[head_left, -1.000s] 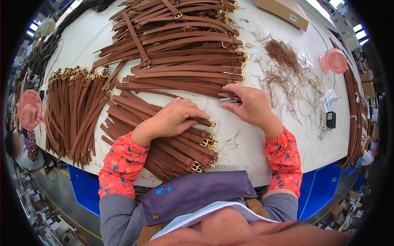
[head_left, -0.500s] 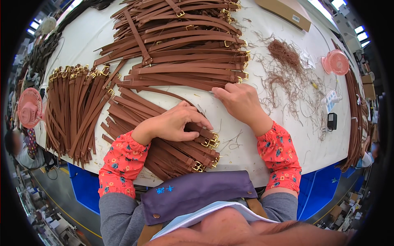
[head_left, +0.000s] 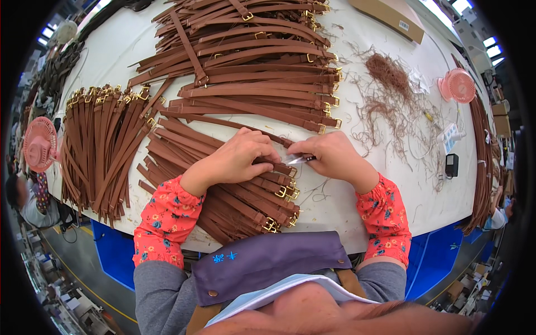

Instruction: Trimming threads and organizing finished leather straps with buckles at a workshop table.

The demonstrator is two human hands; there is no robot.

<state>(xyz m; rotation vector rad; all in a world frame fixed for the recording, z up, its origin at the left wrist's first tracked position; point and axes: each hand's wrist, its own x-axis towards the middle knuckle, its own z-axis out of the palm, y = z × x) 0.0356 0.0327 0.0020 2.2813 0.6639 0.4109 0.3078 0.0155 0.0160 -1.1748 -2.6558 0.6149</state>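
My left hand (head_left: 237, 156) is closed over the right end of the near pile of brown belts (head_left: 184, 151), its fingers and thumb pinching a brown belt close to the gold buckles (head_left: 287, 191). What lies under its fingertips is partly hidden. Facing it, my right hand (head_left: 335, 159) grips a small shiny silver tool (head_left: 301, 158), its bright tip pointing at the belt ends. Much of the tool is inside my fist, so its exact kind is unclear. A narrow brown strap (head_left: 234, 124) runs behind my left hand toward my right fingers.
A big stack of buckled belts (head_left: 257, 78) lies beyond my hands, and another bundle (head_left: 100, 145) at left. Loose brown threads (head_left: 388, 75) are heaped at right. Around them are a pink fan (head_left: 458, 85), a second pink fan (head_left: 40, 144), a cardboard box (head_left: 388, 19) and a black adapter (head_left: 451, 165).
My right hand has come nearer and slightly right from the big stack's edge, and the silver tool now shows. My left fingers have drawn together, and a belt end on the big stack has shifted nearer.
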